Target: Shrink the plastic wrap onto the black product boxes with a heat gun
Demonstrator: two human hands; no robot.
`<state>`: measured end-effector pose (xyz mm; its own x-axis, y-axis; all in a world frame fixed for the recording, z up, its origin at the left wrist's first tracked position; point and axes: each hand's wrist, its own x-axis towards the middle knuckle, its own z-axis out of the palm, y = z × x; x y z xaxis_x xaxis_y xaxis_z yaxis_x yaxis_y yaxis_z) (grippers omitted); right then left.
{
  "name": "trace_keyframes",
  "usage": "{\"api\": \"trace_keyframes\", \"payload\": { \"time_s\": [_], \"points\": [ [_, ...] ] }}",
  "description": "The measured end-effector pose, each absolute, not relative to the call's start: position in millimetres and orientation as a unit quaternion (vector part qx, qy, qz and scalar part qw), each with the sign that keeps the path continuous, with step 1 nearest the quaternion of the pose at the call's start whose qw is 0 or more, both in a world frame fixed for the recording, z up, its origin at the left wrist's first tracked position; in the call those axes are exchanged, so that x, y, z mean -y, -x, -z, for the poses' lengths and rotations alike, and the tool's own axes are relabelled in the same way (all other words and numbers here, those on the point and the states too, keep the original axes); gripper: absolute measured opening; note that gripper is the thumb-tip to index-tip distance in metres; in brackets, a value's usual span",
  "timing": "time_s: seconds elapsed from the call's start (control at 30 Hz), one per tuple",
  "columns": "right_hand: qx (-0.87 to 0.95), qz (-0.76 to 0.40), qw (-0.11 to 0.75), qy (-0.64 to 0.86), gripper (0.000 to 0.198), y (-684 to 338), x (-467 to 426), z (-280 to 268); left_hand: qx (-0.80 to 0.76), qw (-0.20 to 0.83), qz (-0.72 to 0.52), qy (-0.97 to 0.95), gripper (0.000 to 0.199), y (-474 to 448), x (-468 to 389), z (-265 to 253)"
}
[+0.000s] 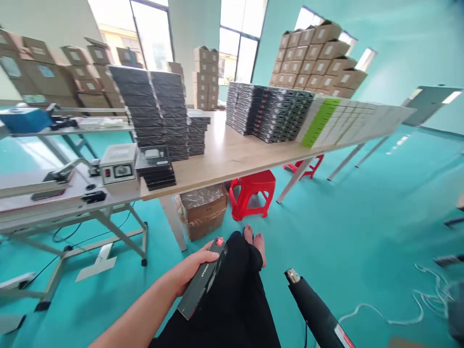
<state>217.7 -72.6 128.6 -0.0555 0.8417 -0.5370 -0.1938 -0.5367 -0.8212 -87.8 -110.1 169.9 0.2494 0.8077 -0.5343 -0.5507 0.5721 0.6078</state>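
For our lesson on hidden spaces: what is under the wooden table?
A cardboard box and a red stool, with another red stool farther right. The tabletop hides anything deeper.

Straight to the slim dark box (203,284) in the left grip (194,266): pale capitals along its face, reading something like "CRUMAX", middle letters uncertain. Up to the red sticker (220,241) at its far end, printed in white, too small to read. Across to the black heat gun (316,309), showing a white-and-red label (343,335), too blurred to make out. And over to the tall stack of cartons (308,63), bearing white labels (328,50), illegible from here.
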Motion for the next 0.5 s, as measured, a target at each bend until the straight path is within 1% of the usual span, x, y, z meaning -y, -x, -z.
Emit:
{"api": "trace_keyframes", "payload": {
  "time_s": [0.07, 0.1, 0.17, 0.2, 0.23, 0.37, 0.43, 0.5],
  "points": [
    [0.326, -0.671, 0.355, 0.564, 0.027, -183, 32, -132, -0.416, 0.760, -0.483, -0.126, 0.045, 100, 122, -163],
    [0.348, -0.670, 0.338, 0.561, 0.029, -165, 14, -133, -0.419, 0.746, -0.505, -0.116, 0.038, 105, 127, -158],
    [0.388, -0.669, 0.307, 0.555, 0.017, -128, -17, -133, -0.443, 0.711, -0.538, -0.095, 0.027, 114, 135, -148],
    [0.403, -0.666, 0.292, 0.555, 0.021, -112, -28, -132, -0.459, 0.694, -0.548, -0.082, 0.024, 118, 139, -143],
    [0.420, -0.665, 0.277, 0.552, 0.025, -97, -36, -131, -0.476, 0.681, -0.552, -0.068, 0.024, 122, 142, -139],
    [0.473, -0.653, 0.231, 0.545, 0.028, -64, -46, -121, -0.496, 0.662, -0.562, -0.013, 0.030, 142, 160, -128],
    [0.493, -0.645, 0.214, 0.543, 0.029, -60, -44, -115, -0.472, 0.658, -0.587, 0.009, 0.027, 151, 171, -126],
    [0.510, -0.638, 0.201, 0.540, 0.027, -59, -41, -108, -0.427, 0.639, -0.638, 0.042, 0.024, 157, 183, -124]
  ]
}}
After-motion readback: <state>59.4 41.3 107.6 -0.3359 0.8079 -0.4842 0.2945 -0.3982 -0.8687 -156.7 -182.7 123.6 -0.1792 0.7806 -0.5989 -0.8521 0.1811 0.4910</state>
